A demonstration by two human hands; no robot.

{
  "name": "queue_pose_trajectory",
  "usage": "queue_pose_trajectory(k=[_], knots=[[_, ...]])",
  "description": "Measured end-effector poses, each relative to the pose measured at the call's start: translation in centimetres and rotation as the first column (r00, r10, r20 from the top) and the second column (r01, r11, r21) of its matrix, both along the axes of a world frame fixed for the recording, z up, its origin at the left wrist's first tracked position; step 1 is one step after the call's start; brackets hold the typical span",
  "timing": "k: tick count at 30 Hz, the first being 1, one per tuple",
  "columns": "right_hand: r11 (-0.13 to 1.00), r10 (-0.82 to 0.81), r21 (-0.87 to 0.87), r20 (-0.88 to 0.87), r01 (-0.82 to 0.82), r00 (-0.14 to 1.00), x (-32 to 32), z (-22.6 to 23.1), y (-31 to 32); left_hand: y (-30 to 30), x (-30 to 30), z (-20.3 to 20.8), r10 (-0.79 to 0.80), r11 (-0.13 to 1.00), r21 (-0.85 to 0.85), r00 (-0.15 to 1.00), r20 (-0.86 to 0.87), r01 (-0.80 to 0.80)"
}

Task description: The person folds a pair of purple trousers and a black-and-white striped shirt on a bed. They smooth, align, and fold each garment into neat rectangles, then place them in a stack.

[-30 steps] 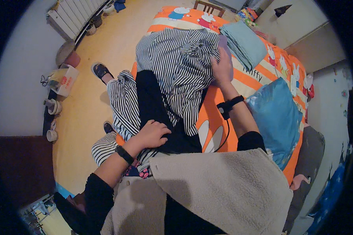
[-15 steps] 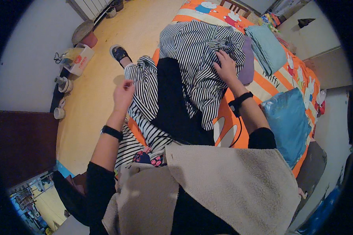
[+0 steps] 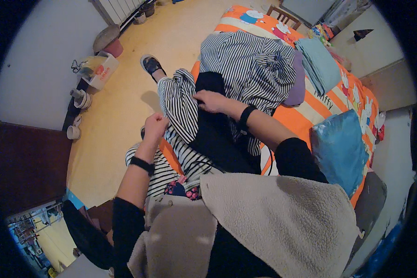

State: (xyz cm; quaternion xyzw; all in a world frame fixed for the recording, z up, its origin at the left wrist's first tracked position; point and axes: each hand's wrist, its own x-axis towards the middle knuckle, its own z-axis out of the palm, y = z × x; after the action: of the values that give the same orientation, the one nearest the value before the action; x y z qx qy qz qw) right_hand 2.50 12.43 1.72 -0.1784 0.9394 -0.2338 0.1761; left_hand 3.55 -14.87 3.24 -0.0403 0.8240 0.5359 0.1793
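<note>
A black-and-white striped garment (image 3: 243, 60) lies bunched on the bed, with a gathered striped section (image 3: 178, 104) toward my left. Black cloth (image 3: 220, 134) stretches between the striped parts and across my lap. My right hand (image 3: 211, 101) is closed at the seam where the gathered striped section meets the black cloth, its fingertips pinching the fabric. My left hand (image 3: 156, 125) is closed with curled fingers beside the striped section's lower left edge; whatever it may hold is hidden. Striped trousers (image 3: 160, 173) cover my legs below.
The bed's orange patterned cover (image 3: 294, 118) carries a purple cloth (image 3: 295, 85), a folded light-green cloth (image 3: 319, 65) and a shiny blue bag (image 3: 340, 148). Along the left wall stand a white box (image 3: 104, 72) and pots (image 3: 82, 99). A wooden chair (image 3: 283, 17) stands beyond.
My right hand has moved left from the bunched garment to the seam by the black cloth. My left hand has dropped slightly and shifted right. The view has shifted a little.
</note>
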Motion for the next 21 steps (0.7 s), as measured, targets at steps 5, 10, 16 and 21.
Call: queue_pose_trajectory(k=[5,10,16,21], knots=[[0.993,0.115,-0.003,0.059,-0.115,0.992,-1.7,-0.4,0.3,-1.4,1.7,3.6,-0.230,0.927,-0.368,0.890,-0.394,0.077],[0.991,0.009,0.132,-0.095,0.003,0.995,-7.8,1.5,0.9,4.3,2.3,5.8,-0.609,0.771,-0.328,0.480,-0.631,0.546],[0.947,-0.045,0.304,-0.199,0.105,0.979,-15.3,2.8,3.1,7.7,2.4,4.8,-0.861,0.497,-0.433,0.363,-0.357,0.752],[0.850,0.081,0.510,-0.373,0.131,0.924,-19.9,0.7,4.4,7.8,0.6,3.1,-0.765,0.633,-0.509,0.574,-0.294,0.583]])
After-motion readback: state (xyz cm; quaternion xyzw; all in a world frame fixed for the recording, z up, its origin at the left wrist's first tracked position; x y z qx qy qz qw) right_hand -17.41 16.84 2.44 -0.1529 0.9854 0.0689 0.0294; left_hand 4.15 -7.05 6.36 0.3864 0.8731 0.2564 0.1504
